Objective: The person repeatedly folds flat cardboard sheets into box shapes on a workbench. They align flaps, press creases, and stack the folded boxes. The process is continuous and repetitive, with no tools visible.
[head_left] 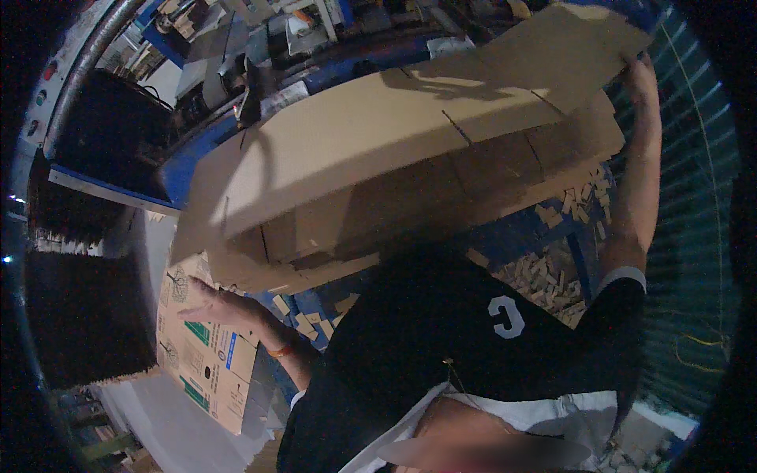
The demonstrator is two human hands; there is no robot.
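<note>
A large brown cardboard sheet [347,130] with slots cut in it spans the middle of the view, bowed and tilted. At its far right corner my right hand [642,80] grips the edge, with the arm stretched out and the fingertips partly hidden. More cardboard [410,193] with matching slots lies beneath it, in shadow. My left hand [225,307] is off the sheet, its fingers stretched out over a printed cardboard piece [209,355] at the lower left. Whether the left hand touches that piece I cannot tell.
Blue machinery [315,75] runs along the far side. Small cardboard offcuts [544,280] lie heaped on the right, below the sheet. A dark stack of cardboard [87,315] stands at the left, and a green corrugated wall [694,221] bounds the right.
</note>
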